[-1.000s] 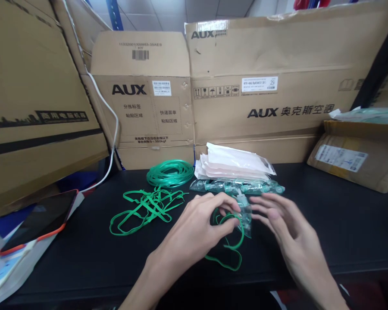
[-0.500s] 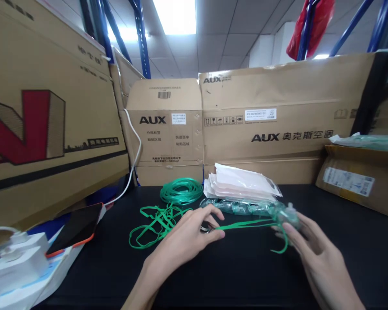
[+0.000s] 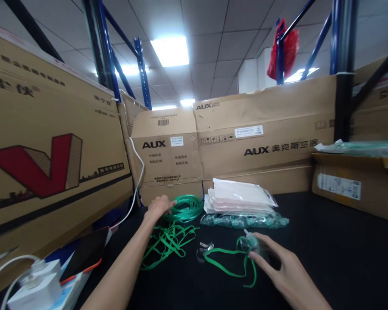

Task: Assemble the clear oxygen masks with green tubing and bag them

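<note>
My left hand [image 3: 158, 209] is at the left edge of a coil of green tubing [image 3: 187, 209], its fingers curled over the strands and their tips partly hidden. A clear, green-tinted oxygen mask [image 3: 251, 243] is pinched in my right hand [image 3: 283, 262]. From the mask a green elastic strap [image 3: 224, 269] loops left across the black table. By the strap's left end lies a small shiny metal and clear piece [image 3: 205, 249], too blurred to name. A tangle of green straps [image 3: 171, 243] rests in front of the coil.
White packets [image 3: 239, 196] are stacked on clear-green masks [image 3: 242, 221] behind my right hand. An open carton [image 3: 338, 185] stands at the right. To the left are a phone [image 3: 86, 254] and white chargers [image 3: 39, 284]. Large cardboard panels [image 3: 261, 163] wall the back.
My left hand has let go of the strap and moved back and left to the tubing coil. The strap now hangs slack. My right hand still holds the mask, and the view has tilted up.
</note>
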{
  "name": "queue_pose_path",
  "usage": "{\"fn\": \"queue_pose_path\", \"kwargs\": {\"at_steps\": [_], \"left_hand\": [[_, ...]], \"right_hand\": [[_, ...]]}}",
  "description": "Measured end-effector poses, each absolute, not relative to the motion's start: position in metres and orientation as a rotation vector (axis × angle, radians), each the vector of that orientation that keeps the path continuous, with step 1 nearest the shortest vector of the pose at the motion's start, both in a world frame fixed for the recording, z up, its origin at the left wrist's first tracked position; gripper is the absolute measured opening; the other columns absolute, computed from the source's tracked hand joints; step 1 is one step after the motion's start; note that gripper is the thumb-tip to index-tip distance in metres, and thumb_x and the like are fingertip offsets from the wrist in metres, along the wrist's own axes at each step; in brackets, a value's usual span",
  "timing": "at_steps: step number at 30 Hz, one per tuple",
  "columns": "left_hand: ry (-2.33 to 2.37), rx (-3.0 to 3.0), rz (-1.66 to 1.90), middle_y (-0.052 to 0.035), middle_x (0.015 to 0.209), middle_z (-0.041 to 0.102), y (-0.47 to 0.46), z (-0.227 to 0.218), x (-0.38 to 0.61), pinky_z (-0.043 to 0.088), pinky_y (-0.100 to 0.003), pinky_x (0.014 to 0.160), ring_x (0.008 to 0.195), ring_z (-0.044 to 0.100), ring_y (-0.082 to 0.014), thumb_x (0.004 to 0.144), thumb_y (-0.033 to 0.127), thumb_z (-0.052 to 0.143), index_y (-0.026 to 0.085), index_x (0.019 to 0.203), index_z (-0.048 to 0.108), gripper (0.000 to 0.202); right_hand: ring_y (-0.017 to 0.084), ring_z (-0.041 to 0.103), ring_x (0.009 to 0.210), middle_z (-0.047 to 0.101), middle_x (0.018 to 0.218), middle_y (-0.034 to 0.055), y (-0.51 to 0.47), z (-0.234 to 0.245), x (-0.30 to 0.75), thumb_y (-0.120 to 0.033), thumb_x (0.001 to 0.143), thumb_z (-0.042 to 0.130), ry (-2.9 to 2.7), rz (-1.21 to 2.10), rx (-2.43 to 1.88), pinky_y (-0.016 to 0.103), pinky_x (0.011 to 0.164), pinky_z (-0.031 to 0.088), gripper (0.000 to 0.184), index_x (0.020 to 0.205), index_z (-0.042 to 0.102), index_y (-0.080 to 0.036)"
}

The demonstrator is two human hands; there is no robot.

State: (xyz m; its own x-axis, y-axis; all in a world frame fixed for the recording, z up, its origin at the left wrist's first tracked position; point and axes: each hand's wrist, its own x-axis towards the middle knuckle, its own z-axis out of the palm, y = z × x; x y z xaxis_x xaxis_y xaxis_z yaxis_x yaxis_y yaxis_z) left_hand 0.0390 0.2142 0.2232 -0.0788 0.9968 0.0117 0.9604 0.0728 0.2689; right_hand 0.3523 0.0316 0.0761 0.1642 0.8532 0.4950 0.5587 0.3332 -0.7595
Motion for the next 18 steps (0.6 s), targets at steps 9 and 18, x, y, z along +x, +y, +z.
{"fn": "queue_pose_path", "kwargs": {"at_steps": [9, 18], "left_hand": [[2.347, 1.896, 0.341, -0.0106, 0.129, 0.065, 0.240, 0.204, 0.063, 0.058, -0.046, 0.091, 0.110, 0.068, -0.0266, 0.099, 0.033, 0.068, 0.017, 0.128, 0.063, 0.034], [2.223, 2.112, 0.967, -0.0103, 0.128, 0.066, 0.231, 0.240, 0.061, 0.059, -0.047, 0.091, 0.109, 0.068, -0.0261, 0.101, 0.034, 0.066, 0.017, 0.129, 0.063, 0.033]], "right_hand": [[0.029, 0.074, 0.112, 0.078, 0.120, 0.0066, 0.035, 0.073, 0.356, -0.055, 0.091, 0.063, -1.586, 0.402, -1.371, 0.033, 0.094, 0.060, 0.046, 0.127, 0.069, -0.027], [0.031, 0.075, 0.106, 0.079, 0.115, 0.0093, 0.029, 0.087, 0.349, -0.056, 0.088, 0.063, -1.503, 0.546, -1.325, 0.038, 0.091, 0.060, 0.049, 0.123, 0.069, -0.023]]}}
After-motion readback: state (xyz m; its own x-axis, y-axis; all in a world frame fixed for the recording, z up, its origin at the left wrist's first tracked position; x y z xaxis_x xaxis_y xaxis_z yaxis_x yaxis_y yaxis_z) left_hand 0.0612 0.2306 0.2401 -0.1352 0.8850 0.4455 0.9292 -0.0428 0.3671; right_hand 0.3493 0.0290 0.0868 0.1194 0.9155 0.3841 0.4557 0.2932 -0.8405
